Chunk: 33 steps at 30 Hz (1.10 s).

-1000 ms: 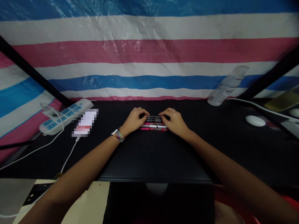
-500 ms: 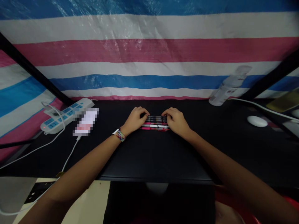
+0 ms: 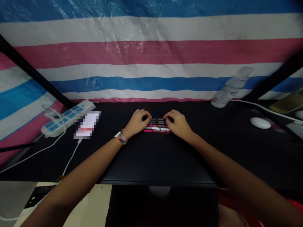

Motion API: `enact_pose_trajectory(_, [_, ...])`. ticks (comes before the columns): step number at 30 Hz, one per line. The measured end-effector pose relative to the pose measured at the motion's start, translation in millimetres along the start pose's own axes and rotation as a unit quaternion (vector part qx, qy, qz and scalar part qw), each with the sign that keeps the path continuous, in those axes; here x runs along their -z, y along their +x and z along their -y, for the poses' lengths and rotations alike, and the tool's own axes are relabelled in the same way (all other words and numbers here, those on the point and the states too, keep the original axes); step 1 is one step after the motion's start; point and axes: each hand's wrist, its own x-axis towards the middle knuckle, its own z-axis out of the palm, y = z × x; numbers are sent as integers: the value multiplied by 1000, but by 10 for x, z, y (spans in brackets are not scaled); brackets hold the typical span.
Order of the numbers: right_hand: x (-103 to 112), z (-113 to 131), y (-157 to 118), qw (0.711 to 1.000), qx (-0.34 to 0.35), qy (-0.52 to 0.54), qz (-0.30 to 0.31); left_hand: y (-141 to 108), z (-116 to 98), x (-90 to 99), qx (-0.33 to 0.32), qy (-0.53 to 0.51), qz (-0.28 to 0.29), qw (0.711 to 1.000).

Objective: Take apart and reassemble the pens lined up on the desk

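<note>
Black desk, pens, ends covered, left hand and right hand curled, grip unclear

– Where does open passage lie?
– Across the black counter, before the row of black, pink and white pens, between the bare forearms.
– Obstructions?
– Left, a white, blue-socketed power strip; right, a translucent plastic bottle and white oval object.
</note>
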Motion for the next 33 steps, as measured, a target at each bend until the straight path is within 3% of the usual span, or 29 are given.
enact_pose_trajectory(17, [38,69,-16,1000,11,-18,5,-6,-1,-8,3,-12,-11,1000])
enact_pose_trajectory(21, [81,182,-44,995,93,19,18,-4,5,-6,2,-16,-9,1000])
enact_pose_trajectory(26, [120,360,-106,968,217,71,101,-14,37,-11,19,-14,-19,1000])
enact_pose_trajectory(33, [113,443,-147,957,253,83,117,-18,22,-2,48,-18,-28,998])
